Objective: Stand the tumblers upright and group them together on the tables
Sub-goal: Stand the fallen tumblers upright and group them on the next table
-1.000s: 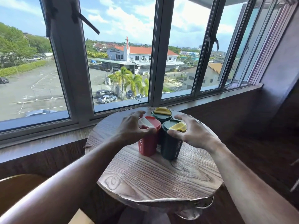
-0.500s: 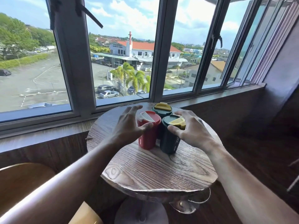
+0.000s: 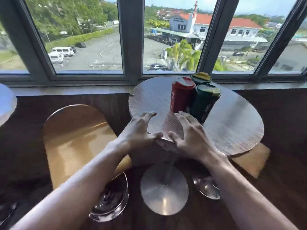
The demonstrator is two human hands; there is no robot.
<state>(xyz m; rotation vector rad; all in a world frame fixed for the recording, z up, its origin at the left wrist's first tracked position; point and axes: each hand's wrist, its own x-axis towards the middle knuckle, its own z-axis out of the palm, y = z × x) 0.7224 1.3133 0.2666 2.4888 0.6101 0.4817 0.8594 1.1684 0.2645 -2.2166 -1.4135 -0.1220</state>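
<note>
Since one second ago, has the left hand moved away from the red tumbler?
Yes. The left hand has let go of the red tumbler and drawn back to the near edge of the round table, open and empty.

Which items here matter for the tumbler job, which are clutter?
Job:
red tumbler
near dark green tumbler, yellow flap
far dark green tumbler, yellow flap
round wooden table
left hand, right hand, both empty

Bystanders:
tan wooden stool
grey window frame

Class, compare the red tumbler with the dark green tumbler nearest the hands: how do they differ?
The red tumbler has a red body and a white lid flap; the dark green tumbler has a green body and a yellow flap. The red one stands left, the green one right. Both are upright, side by side, with vertical lettering.
</note>
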